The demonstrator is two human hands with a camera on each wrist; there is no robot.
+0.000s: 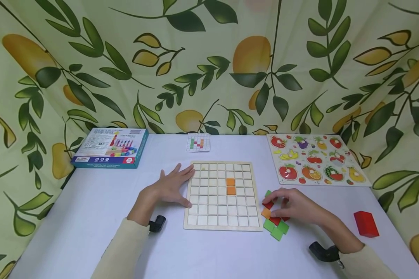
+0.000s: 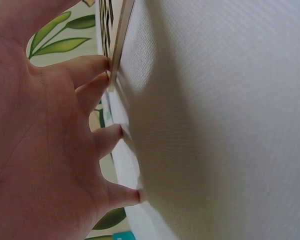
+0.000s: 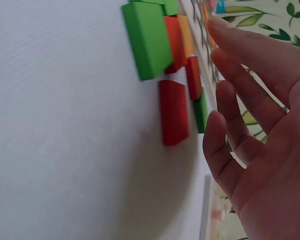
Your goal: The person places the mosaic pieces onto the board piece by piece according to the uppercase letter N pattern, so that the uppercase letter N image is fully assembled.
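A square wooden grid board (image 1: 223, 227) lies on the table, with two orange tiles (image 1: 231, 186) one above the other in its cells. My left hand (image 1: 167, 188) is spread at the board's left edge; its thumb and a fingertip touch the rim. Just right of the board, my right hand (image 1: 295, 205) hovers over a small heap of red, green and orange tiles. Its fingers are loosely bent, and I see nothing between them. In the right wrist view a green tile (image 3: 149, 40) and a red tile (image 3: 174, 112) lie below the fingertips, apart from them.
Behind the board lies a small pattern card (image 1: 198, 142) with coloured squares. A boxed set (image 1: 109, 147) is at the back left, a fruit puzzle board (image 1: 317, 159) at the back right. Near the right edge sits a red block (image 1: 366, 224). A leaf-patterned curtain (image 1: 209, 77) hangs behind.
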